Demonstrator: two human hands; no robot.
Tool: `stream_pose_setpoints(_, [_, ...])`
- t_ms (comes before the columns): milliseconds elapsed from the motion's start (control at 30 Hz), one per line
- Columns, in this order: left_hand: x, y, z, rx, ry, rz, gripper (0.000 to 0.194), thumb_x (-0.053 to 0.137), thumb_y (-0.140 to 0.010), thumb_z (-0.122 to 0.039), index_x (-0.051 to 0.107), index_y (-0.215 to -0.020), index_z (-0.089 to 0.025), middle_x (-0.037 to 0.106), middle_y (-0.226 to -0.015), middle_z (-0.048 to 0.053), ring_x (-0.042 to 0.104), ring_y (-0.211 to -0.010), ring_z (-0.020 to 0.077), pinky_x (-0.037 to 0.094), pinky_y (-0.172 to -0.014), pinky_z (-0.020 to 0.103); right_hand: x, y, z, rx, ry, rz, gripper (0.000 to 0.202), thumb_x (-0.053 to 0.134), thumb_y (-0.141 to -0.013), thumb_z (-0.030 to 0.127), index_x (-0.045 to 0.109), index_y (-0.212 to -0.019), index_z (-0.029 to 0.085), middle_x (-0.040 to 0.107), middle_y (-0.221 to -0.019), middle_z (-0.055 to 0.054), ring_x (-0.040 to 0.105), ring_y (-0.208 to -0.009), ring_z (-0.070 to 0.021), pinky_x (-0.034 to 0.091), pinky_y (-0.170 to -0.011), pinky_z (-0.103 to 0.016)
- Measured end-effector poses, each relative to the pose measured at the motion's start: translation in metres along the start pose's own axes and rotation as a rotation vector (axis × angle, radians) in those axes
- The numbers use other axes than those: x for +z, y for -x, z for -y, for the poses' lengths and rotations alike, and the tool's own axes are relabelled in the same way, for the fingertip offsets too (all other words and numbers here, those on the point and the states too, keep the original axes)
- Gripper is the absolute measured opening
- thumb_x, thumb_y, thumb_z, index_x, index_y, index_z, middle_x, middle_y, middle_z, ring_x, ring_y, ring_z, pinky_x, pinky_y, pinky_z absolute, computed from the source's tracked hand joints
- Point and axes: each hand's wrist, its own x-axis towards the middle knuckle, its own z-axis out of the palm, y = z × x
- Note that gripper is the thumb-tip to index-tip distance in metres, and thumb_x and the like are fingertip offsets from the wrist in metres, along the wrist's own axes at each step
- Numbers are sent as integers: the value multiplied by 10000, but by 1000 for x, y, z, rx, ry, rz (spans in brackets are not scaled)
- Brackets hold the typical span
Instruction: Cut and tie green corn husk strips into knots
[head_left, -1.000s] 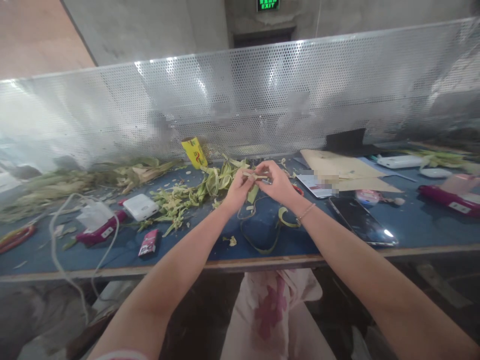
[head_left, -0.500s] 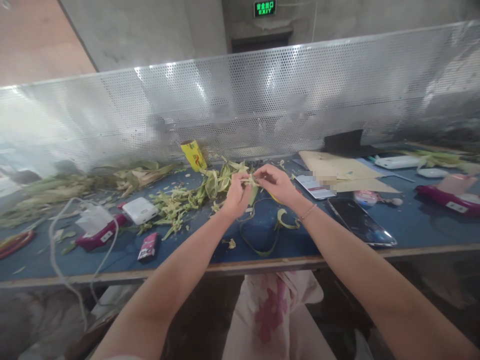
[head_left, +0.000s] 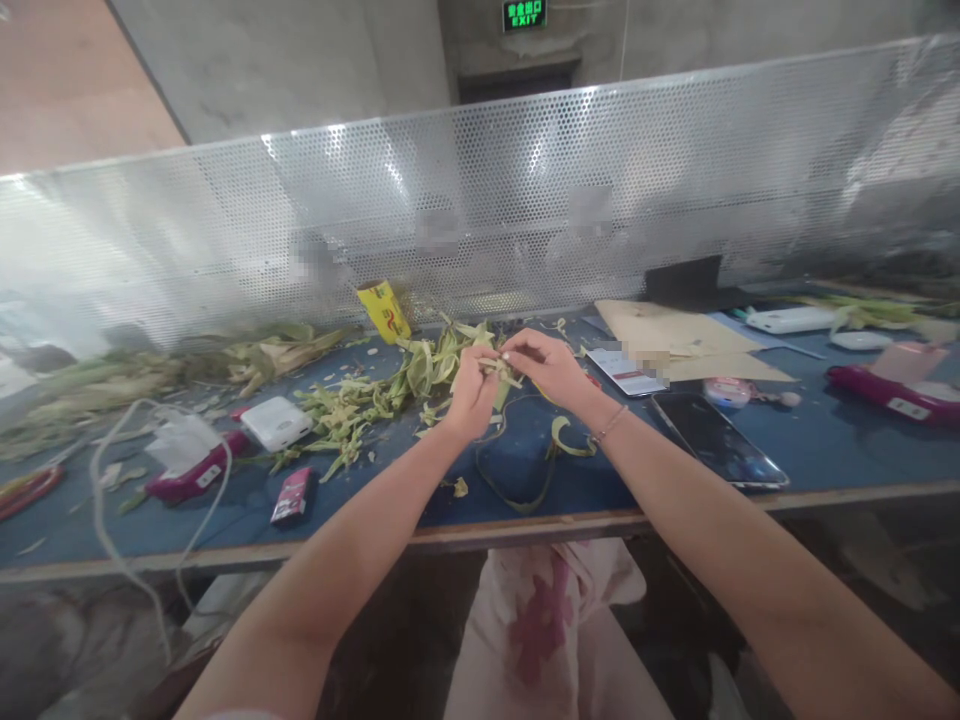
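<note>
My left hand [head_left: 472, 390] and my right hand [head_left: 553, 365] meet over the table's middle, fingers bent and nearly touching. Between their fingertips is a pale green plant piece [head_left: 507, 376], partly covered by the fingers; its kind is not clear. Just to the left lies a pile of limp green leaves and stems [head_left: 424, 368], trailing towards smaller scraps [head_left: 349, 412]. A curled peel strip [head_left: 568, 440] rests below my right hand, beside a thin looped strip or cord [head_left: 517, 505].
A yellow packet [head_left: 384, 310] stands by the perforated metal screen [head_left: 495, 190]. On the right are a phone [head_left: 716, 440], a printed card [head_left: 626, 370] and brown paper [head_left: 675, 330]. A white box [head_left: 276, 423], pink pack [head_left: 292, 496] and white cable [head_left: 101, 520] lie left.
The view shifts slightly. My fingers move a little around the plant piece, and more of it shows below the right fingertips. Other things stay put.
</note>
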Motion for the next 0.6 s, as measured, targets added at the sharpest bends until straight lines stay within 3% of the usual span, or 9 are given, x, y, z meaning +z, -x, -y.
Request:
stream_pose_setpoints(233, [1, 0, 1, -10, -16, 43, 192, 407, -890, -299, 398, -1056, -204, 491, -899, 26, 493, -738, 124, 422, -697, 301, 3, -1, -1, 88, 31, -33, 152, 527, -814, 334, 518, -759, 193, 519, -657, 23, 467, -589, -111, 398, -595, -269])
stream_pose_setpoints(433, [6, 0, 2, -44, 1, 89, 251, 409, -896, -347, 385, -1093, -192, 508, -929, 46, 524, -721, 119, 448, -683, 299, 12, 6, 4, 6, 302, -148, 83, 395, -860, 256, 383, -784, 225, 447, -659, 23, 448, -597, -138, 352, -598, -287])
stream_pose_setpoints(600, [6, -1, 2, -69, 2, 93, 257, 411, -898, -340, 394, -1110, -196, 539, -897, 40, 545, -735, 123, 457, -697, 302, 16, 8, 5, -33, 345, -177, 66, 356, -882, 260, 341, -822, 238, 423, -647, 25, 422, -565, -143, 313, -565, -284])
